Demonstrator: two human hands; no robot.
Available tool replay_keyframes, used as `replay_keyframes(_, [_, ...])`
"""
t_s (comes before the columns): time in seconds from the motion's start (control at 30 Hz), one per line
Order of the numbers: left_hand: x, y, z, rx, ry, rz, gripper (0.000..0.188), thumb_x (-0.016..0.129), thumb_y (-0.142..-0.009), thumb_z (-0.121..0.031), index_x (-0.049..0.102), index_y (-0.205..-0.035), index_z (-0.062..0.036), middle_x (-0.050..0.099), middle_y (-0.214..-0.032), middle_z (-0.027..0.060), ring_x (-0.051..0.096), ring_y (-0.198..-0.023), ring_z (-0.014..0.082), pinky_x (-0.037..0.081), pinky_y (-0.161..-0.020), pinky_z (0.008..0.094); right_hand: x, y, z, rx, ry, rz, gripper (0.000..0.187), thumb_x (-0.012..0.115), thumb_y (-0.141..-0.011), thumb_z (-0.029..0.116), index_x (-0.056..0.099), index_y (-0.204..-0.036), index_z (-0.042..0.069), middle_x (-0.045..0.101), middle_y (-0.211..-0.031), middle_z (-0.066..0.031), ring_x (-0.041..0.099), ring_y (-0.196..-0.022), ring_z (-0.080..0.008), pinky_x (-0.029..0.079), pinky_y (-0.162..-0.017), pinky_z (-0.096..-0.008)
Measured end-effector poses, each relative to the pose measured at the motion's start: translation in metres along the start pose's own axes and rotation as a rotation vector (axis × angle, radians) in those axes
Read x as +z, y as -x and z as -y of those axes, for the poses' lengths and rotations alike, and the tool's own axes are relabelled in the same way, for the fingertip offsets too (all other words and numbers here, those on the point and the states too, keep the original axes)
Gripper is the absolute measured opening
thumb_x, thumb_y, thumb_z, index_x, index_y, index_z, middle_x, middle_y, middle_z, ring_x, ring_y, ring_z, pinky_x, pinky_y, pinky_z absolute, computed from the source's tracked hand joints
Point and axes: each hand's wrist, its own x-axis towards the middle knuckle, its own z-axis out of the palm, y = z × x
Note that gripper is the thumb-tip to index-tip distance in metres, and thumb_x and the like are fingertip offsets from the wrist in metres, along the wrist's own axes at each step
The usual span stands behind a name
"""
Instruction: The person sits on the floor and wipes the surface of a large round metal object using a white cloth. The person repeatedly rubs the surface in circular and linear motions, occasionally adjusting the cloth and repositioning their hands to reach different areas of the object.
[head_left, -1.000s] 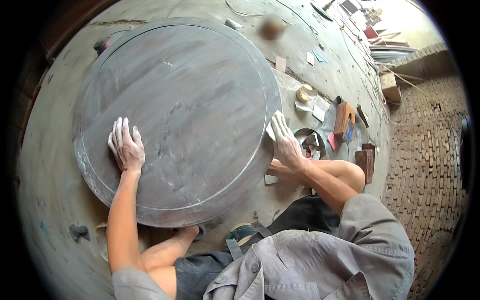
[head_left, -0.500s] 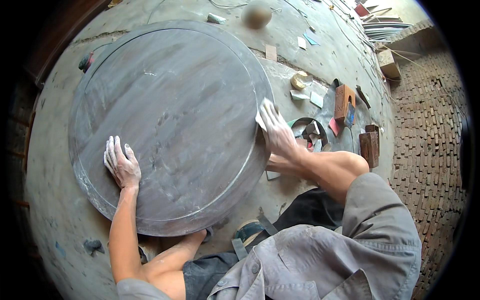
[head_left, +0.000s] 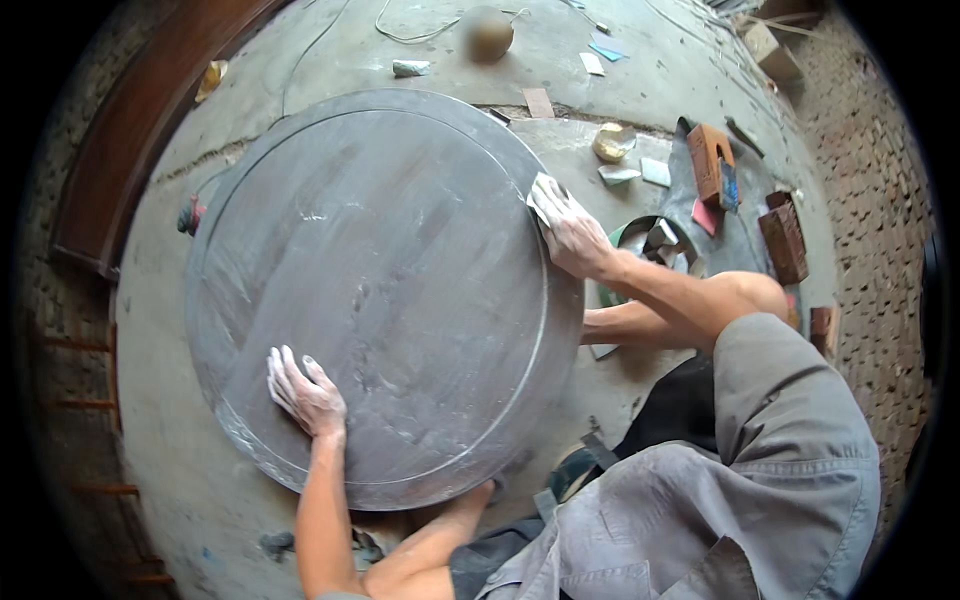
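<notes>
A large round dark grey-brown tabletop (head_left: 400,260), dusty and streaked, fills the middle of the view. Inside its rim runs a pale ring line. My left hand (head_left: 308,392), whitened with dust, lies flat on the near left part of the disc, fingers spread. On the far right rim, my right hand (head_left: 578,232) presses a small pale folded sheet (head_left: 541,200), which looks like sandpaper, against the edge. Its fingers cover most of the sheet.
Right of the disc are a bucket of scraps (head_left: 652,228), a wooden block (head_left: 711,165), a dark red-brown block (head_left: 784,240) and a yellowish cup-like piece (head_left: 613,142). A ball-shaped object (head_left: 488,38) and cables lie beyond. A long brown wooden piece (head_left: 125,130) borders the left.
The view has shifted, so the disc appears lower and further right. My right hand has slid away from me along the rim with the sheet. My left hand stays flat on the disc.
</notes>
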Motion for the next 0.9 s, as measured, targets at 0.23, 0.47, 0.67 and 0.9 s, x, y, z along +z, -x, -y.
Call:
replay_keyframes(0.23, [0.01,-0.008,-0.009,-0.005,0.062,0.038,0.048,0.05,-0.107,-0.029,0.05,-0.147,-0.0009,0.047,-0.155,0.0203,0.04,-0.148,0.0353,0.027,-0.123,0.0496,0.024,-0.095,-0.035,0.095,-0.008,0.044,0.049,0.053,-0.091,0.01,0.053,-0.136,-0.012,0.05,-0.144,-0.0361,0.046,-0.139,-0.0486,0.035,-0.12,-0.0518])
replay_keyframes(0.47, [-0.002,-0.006,-0.008,-0.029,0.019,0.045,0.049,0.047,-0.109,-0.031,0.05,-0.148,-0.0028,0.047,-0.156,0.0197,0.04,-0.147,0.0362,0.027,-0.123,0.0491,0.023,-0.05,-0.024,-0.006,0.028,-0.067,0.048,0.051,-0.093,0.009,0.053,-0.136,-0.012,0.046,-0.149,-0.0371,0.047,-0.139,-0.0497,0.035,-0.121,-0.0524])
replay_keyframes(0.67, [0.004,-0.004,-0.005,-0.025,0.038,0.05,0.049,0.047,-0.108,-0.028,0.05,-0.148,-0.0006,0.046,-0.157,0.0206,0.038,-0.149,0.036,0.026,-0.124,0.0503,0.012,-0.082,-0.049,-0.104,-0.068,0.051,0.041,0.051,-0.096,0.006,0.053,-0.134,-0.008,0.048,-0.148,-0.0318,0.044,-0.141,-0.0473,0.039,-0.117,-0.0509])
replay_keyframes(0.9, [0.002,-0.006,-0.015,-0.014,0.041,0.028,0.046,0.048,-0.108,-0.027,0.052,-0.146,-0.0014,0.049,-0.154,0.0197,0.04,-0.147,0.0353,0.027,-0.123,0.0508,0.006,-0.082,-0.065,-0.16,0.032,0.07,0.049,0.052,-0.098,0.009,0.047,-0.143,-0.01,0.041,-0.155,-0.0339,0.037,-0.149,-0.0423,0.033,-0.122,-0.0477])
